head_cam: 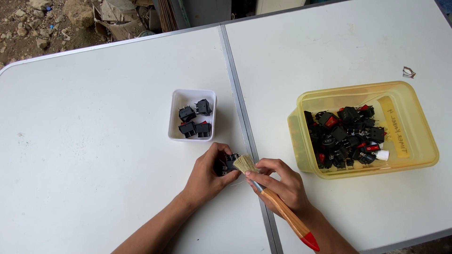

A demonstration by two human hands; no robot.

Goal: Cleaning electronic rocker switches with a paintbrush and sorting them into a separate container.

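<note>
While the left hand [207, 175] has its fingers pinched around a small black switch [228, 162] just above the white desk [94, 141], the right hand [278, 183] grips a wooden-handled brush [263, 186], bristles touching the switch. Just beyond sits a small white tray [175, 117] with four more switches, and a yellow tub [414, 136] full of them is off to the right.

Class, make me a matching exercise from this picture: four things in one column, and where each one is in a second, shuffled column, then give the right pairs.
Things:
1. paintbrush
2. small white tray
3. yellow tub
4. single black switch

Places:
A. right half of the table, full of switches
B. in the left hand
C. in the right hand
D. beyond the hands, holding four switches

Pairs: 1-C, 2-D, 3-A, 4-B
</note>
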